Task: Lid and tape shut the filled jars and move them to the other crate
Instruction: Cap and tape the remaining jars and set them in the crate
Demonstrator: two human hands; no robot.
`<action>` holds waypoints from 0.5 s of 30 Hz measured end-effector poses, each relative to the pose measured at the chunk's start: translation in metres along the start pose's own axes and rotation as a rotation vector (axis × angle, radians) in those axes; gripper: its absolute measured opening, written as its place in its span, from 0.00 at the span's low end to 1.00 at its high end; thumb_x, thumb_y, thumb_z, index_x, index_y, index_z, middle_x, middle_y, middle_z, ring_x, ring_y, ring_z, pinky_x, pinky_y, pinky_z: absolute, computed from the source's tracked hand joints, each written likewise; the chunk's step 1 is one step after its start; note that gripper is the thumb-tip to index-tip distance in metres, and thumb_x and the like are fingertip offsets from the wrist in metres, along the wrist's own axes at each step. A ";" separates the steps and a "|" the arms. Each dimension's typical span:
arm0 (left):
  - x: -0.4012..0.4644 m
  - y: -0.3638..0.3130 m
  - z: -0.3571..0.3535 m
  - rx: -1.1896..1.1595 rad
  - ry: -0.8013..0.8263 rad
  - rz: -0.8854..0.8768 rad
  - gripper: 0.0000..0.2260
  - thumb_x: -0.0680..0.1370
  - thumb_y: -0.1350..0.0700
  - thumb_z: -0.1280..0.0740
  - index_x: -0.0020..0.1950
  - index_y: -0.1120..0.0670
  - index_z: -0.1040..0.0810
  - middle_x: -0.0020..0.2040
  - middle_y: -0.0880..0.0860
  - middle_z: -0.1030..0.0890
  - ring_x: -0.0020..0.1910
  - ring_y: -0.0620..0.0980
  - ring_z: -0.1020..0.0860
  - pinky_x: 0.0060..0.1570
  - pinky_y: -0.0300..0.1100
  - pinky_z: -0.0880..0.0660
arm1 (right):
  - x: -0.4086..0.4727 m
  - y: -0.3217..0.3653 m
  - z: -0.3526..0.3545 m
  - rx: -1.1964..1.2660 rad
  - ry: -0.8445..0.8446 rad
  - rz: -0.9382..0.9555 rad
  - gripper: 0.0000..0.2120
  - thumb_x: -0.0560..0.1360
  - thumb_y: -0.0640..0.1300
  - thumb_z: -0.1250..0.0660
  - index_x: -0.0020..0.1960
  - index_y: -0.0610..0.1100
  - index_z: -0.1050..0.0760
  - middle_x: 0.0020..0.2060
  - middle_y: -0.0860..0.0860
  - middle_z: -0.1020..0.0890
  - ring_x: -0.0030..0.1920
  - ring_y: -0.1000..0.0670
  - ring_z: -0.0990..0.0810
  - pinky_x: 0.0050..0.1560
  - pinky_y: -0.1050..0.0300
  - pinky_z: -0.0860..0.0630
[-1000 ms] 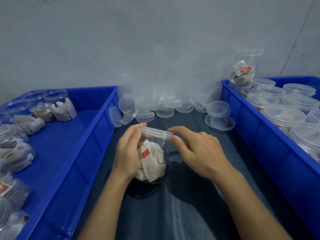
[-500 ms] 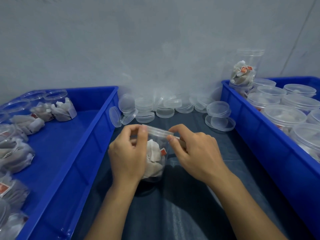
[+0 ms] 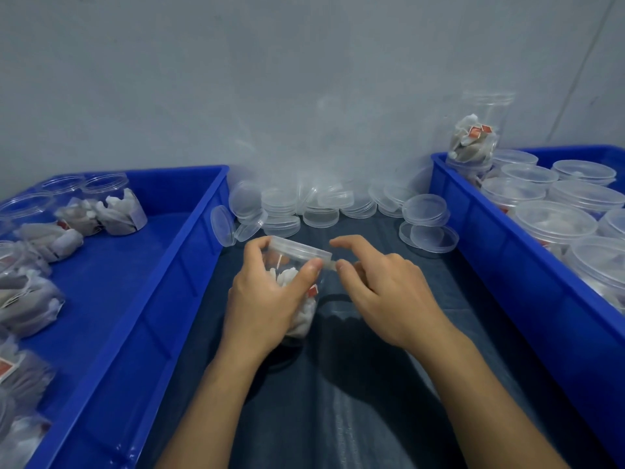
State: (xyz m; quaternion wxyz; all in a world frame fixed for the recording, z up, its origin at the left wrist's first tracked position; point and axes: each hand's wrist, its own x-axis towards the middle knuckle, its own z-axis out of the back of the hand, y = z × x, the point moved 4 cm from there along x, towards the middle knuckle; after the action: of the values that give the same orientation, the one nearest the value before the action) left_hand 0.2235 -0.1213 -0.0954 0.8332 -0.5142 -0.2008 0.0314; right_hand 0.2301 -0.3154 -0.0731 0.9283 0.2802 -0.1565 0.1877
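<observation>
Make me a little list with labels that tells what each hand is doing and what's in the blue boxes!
left hand: left hand grips the clear plastic jar of white sachets, tilted, lid on
right hand: right hand pinches a clear tape strip at the jar's lid edge
left box: blue plastic crate on the left holds open filled jars
right box: blue plastic crate on the right holds lidded jars
between boxes: pile of loose clear round lids on dark cloth

Clear plastic jar (image 3: 297, 265) — glossy blue crate (image 3: 189, 265).
</observation>
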 end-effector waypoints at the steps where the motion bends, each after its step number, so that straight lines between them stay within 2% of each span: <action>1: 0.001 0.001 0.000 -0.043 0.020 0.008 0.31 0.64 0.26 0.29 0.61 0.40 0.27 0.52 0.33 0.18 0.53 0.33 0.20 0.51 0.39 0.24 | 0.000 -0.001 0.000 -0.022 -0.004 0.006 0.15 0.84 0.57 0.46 0.69 0.63 0.33 0.31 0.58 0.22 0.43 0.43 0.20 0.51 0.43 0.25; 4: 0.004 0.004 -0.001 -0.147 0.054 0.033 0.30 0.64 0.27 0.27 0.59 0.42 0.25 0.54 0.33 0.17 0.53 0.34 0.18 0.53 0.38 0.24 | 0.001 -0.003 -0.001 -0.054 -0.013 0.014 0.15 0.84 0.58 0.47 0.69 0.63 0.34 0.33 0.58 0.22 0.44 0.43 0.20 0.50 0.43 0.26; 8: 0.004 0.007 -0.002 -0.248 0.099 0.073 0.32 0.65 0.29 0.25 0.61 0.46 0.22 0.55 0.42 0.14 0.55 0.41 0.15 0.59 0.47 0.19 | 0.001 -0.004 -0.002 -0.035 -0.008 0.008 0.15 0.85 0.59 0.48 0.69 0.63 0.33 0.28 0.60 0.27 0.42 0.45 0.21 0.49 0.44 0.25; 12: 0.003 0.007 -0.003 -0.342 0.124 0.118 0.33 0.66 0.31 0.24 0.61 0.51 0.22 0.57 0.51 0.13 0.57 0.50 0.14 0.63 0.58 0.19 | 0.000 -0.004 -0.003 -0.056 0.010 -0.007 0.15 0.84 0.62 0.50 0.68 0.65 0.33 0.30 0.59 0.25 0.44 0.44 0.20 0.49 0.44 0.25; 15: 0.002 0.006 -0.003 -0.322 0.132 0.117 0.32 0.66 0.30 0.25 0.61 0.50 0.21 0.57 0.50 0.13 0.57 0.48 0.14 0.64 0.57 0.20 | -0.001 -0.004 -0.005 -0.082 0.017 -0.020 0.17 0.83 0.64 0.52 0.67 0.65 0.33 0.32 0.57 0.24 0.45 0.43 0.19 0.48 0.45 0.26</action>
State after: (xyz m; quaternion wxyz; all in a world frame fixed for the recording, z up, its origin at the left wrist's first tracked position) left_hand 0.2275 -0.1205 -0.1009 0.7482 -0.6528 -0.1180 0.0134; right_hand 0.2321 -0.3157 -0.0789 0.9422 0.2418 -0.1535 0.1741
